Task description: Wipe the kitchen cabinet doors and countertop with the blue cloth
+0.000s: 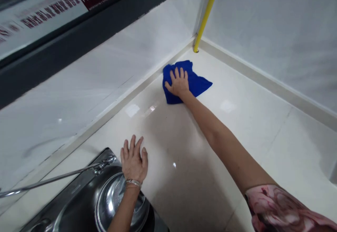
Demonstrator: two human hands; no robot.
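A blue cloth (198, 84) lies on a glossy white countertop (168, 133) near the back corner. My right hand (179, 83) presses flat on the cloth's left part, fingers spread, with the arm stretched far forward. My left hand (134, 161) is open with fingers extended, palm down at the corner of a black gas stove (81, 197). Whether that palm rests on the counter or hovers just above it, I cannot tell. A metal bracelet (133, 182) circles the left wrist. Below that wrist is the stove's shiny round burner (110, 198), partly covered by my forearm.
A yellow pipe (207, 14) rises from a hole in the counter at the corner. Raised edging (231, 60) runs along both walls. A metal pipe (60, 176) reaches leftward from the stove. A dark window ledge (86, 42) with printed packaging (52, 12) borders the left wall.
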